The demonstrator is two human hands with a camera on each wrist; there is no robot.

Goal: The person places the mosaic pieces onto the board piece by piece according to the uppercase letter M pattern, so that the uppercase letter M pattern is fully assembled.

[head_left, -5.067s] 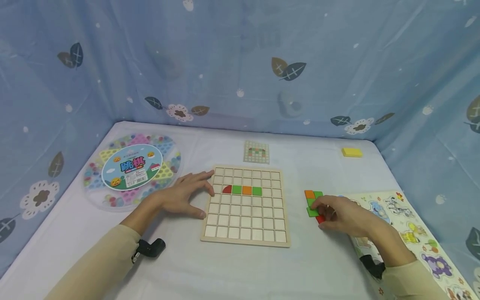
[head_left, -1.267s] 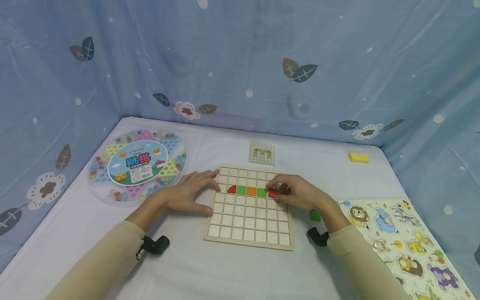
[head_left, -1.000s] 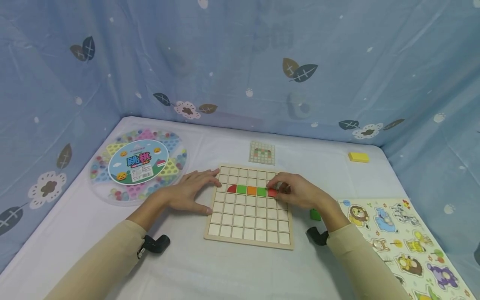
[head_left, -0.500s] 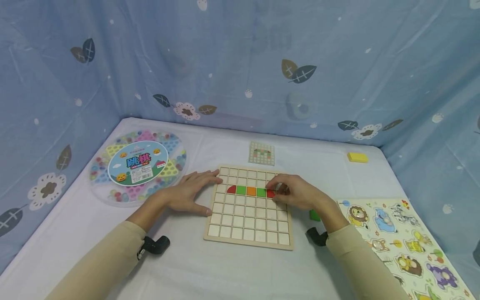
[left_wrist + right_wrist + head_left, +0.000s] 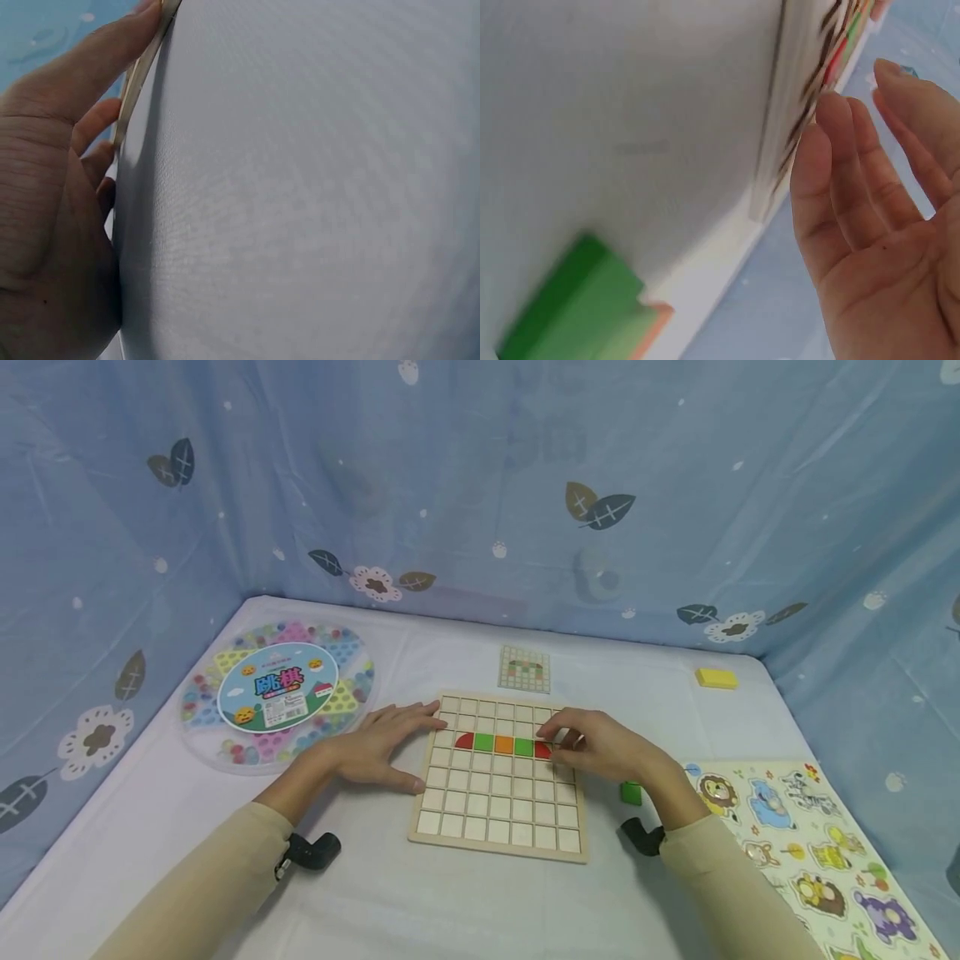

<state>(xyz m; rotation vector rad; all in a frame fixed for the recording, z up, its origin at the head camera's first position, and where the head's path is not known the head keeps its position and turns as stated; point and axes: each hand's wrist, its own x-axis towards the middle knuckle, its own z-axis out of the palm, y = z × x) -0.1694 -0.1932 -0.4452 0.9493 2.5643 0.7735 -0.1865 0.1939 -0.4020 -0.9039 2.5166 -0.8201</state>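
A wooden grid board (image 5: pixel 498 806) lies on the white table. Across its third row run a red quarter-round tile (image 5: pixel 465 741), a green tile (image 5: pixel 484 742), an orange tile (image 5: pixel 504 745), another green tile (image 5: pixel 523 747) and a second red quarter-round tile (image 5: pixel 543 750). My right hand (image 5: pixel 609 748) hovers at this last tile, fingertips right by it. In the right wrist view its fingers are loosely bent with nothing pinched between them. My left hand (image 5: pixel 375 750) rests along the board's left edge, fingers spread and thumb (image 5: pixel 112 56) against the frame.
A pattern card (image 5: pixel 524 670) lies beyond the board. Loose green tiles (image 5: pixel 631 792) sit right of it, partly hidden by my right arm. An animal puzzle (image 5: pixel 795 852) is at the right, a yellow block (image 5: pixel 716 678) at the back right, a round Chinese checkers set (image 5: pixel 277 693) at the left.
My right hand has come from the loose tiles onto the board with the red quarter-round tile. The tile was turned into its cell, and the fingers have loosened from it. The left hand stays put.
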